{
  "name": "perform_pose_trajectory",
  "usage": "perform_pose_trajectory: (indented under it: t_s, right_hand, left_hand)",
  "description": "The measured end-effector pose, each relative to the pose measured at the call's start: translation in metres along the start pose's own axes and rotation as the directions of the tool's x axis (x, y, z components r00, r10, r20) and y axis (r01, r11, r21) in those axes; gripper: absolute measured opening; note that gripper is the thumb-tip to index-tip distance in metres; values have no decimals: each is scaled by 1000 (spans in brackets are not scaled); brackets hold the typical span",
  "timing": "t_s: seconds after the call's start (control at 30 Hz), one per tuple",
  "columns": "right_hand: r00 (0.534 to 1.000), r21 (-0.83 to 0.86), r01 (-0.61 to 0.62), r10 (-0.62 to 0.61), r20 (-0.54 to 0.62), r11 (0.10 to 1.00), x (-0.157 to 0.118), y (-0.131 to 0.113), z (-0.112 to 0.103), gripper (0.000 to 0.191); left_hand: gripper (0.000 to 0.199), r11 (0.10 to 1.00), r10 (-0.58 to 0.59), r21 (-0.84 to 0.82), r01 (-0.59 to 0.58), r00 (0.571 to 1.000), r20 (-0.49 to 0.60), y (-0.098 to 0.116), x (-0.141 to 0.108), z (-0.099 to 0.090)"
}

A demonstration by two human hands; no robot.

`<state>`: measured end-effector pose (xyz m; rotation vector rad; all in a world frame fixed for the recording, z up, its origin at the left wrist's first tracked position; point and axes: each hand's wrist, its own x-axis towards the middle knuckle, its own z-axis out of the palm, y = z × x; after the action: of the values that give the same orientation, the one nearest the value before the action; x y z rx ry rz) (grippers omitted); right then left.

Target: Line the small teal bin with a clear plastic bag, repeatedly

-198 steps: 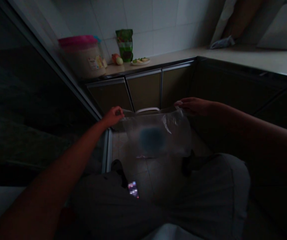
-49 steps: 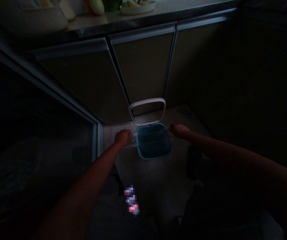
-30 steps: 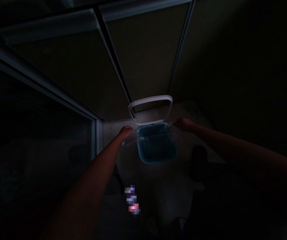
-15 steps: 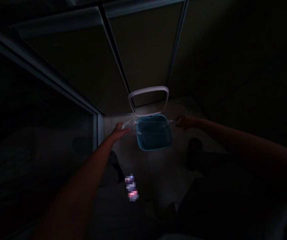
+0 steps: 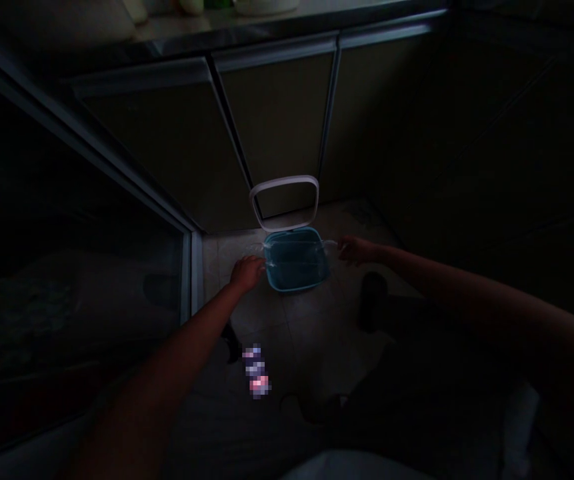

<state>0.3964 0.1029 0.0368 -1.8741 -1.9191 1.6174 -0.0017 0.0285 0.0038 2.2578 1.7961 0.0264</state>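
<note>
Left hand (image 5: 247,273): fingers pinched together on the left edge of a clear thin plastic bag (image 5: 329,245).
Right hand (image 5: 359,251): clamped on the bag's right edge, too.
Bag: stretched between both hands, across a square teal plastic bin (image 5: 287,289), lower centre of the frame.
Behind the bin: a white rounded-rectangular plastic frame (image 5: 284,179) — touching its far rim.
Upper centre: dark olive cabinet doors (image 5: 277,127).

that tub (image 5: 297,267) is a proper teal blue under a see-through plastic bag (image 5: 331,245), the rim frame (image 5: 284,179) is pale lilac-white, and the cabinet doors (image 5: 277,120) are dark olive with silver trim (image 5: 277,57)
</note>
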Motion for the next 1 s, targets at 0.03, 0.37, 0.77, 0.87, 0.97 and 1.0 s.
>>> perform_pose_trajectory:
  t_s: [0.03,0.37,0.77,0.87,0.97,1.0]
  right_hand:
    - [999,-45,29,-28,23,999,0,0,2,33]
    - [913,-535,406,-356,200,741,9,1,15,8]
    - [966,-816,215,-241,96,537,-14,-6,7,26]
    - [964,-838,209,-249,90,504,-19,-3,8,25]
    - [974,-841,209,-179,136,498,-24,-2,15,19]
    - [975,-839,217,-159,158,498,-25,-2,19,18]
  left_hand:
    - [30,1000,-3,-17,3,1000,1,-1,2,1]
    - [5,982,138,-128,-138,990,-8,-1,1,-6]
    - [17,898,423,82,-432,900,104,-3,-38,9]
    - [17,863,469,127,-488,870,154,0,-45,18]
    - [17,833,503,139,-536,837,213,4,-51,24]
    - [16,830,506,132,-542,831,230,4,-52,26]
